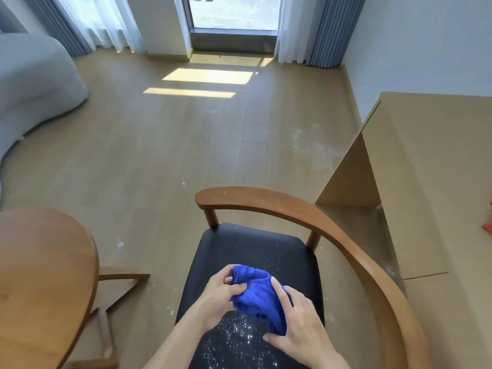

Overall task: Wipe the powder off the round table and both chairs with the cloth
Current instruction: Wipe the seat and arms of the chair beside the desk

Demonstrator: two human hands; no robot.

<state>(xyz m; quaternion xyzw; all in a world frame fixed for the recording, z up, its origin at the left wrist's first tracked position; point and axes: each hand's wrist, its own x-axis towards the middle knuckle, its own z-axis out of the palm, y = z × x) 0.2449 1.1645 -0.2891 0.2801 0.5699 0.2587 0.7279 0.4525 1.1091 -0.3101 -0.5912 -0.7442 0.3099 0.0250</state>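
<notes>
Sofa: a grey sofa (32, 83) sits well to the left of the hands and far beyond them.
Round table: the brown wooden table (42, 283) lies left of the hands, apart from them; whether powder remains on its top cannot be told.
Left hand: the left hand (215, 296) pinches the left side of the cloth, fingers curled into the fabric and thumb on top.
Cloth: the blue cloth (255, 296) is bunched between both hands, held over the chair seat; whether it touches the seat cannot be told.
Powder: white powder (237, 334) is scattered over the seat just below the cloth and nearer the person, with fainter specks beyond the hands.
Chair: the chair (332, 230) has a black seat under the hands and a curved wooden back rail beyond and to their right.
Right hand: the right hand (298, 318) grips the cloth's right side, fingers laid over it and thumb tucked under its lower edge.
Cabinet: a light wooden cabinet (426, 161) stands right of the hands, past the chair.
</notes>
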